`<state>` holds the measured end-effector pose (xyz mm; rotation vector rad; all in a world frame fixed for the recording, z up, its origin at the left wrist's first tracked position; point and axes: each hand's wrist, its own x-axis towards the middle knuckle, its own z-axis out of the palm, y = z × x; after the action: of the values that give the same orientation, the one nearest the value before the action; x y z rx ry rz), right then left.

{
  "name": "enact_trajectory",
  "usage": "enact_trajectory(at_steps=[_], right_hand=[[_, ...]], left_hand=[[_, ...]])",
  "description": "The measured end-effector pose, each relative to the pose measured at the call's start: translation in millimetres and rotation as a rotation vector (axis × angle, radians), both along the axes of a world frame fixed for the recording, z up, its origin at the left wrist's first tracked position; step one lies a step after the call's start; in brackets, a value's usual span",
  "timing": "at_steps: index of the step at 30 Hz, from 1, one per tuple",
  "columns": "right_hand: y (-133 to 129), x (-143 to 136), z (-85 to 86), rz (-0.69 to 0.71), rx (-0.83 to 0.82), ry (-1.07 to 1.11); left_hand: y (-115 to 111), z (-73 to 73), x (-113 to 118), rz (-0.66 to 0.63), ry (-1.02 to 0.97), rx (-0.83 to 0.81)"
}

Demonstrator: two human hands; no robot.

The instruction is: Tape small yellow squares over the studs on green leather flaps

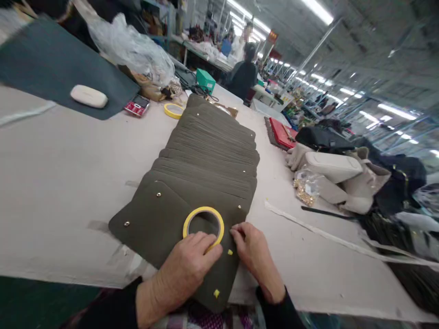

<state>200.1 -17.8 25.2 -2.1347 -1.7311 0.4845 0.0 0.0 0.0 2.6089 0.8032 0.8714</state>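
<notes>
My left hand [187, 262] grips the lower edge of a roll of yellow tape [221, 222], which lies over a dark olive panel [154, 219] with small metal studs. To the right, my right hand [252, 246] has thumb and index finger pinched together at the panel's right edge; whatever sits between the fingertips is too small to make out. Two small yellow tape bits [230, 252] stick to the panel near my hands. Behind it, a long overlapping row of similar olive panels [212, 137] stretches away across the table.
Another yellow tape roll [173, 110] lies near the row's far end. At left are a white case [88, 96] and a dark sheet [61, 68]. Beige bags [334, 167], a bag of gold hardware [305, 189] and a white strip [322, 233] lie right. A person [243, 73] sits beyond.
</notes>
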Motion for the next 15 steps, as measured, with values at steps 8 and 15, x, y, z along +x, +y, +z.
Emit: enact_trajectory(at_steps=[8,15], right_hand=[[-29.7,-4.6,15.3,0.146,0.026,0.221],[-37.9,-30.2,19.1,0.364,0.468,0.293]], left_hand=[[11.6,31.4,-14.8,-0.089,-0.173,-0.105],[7.7,23.7,-10.7,-0.023,-0.127,-0.057]])
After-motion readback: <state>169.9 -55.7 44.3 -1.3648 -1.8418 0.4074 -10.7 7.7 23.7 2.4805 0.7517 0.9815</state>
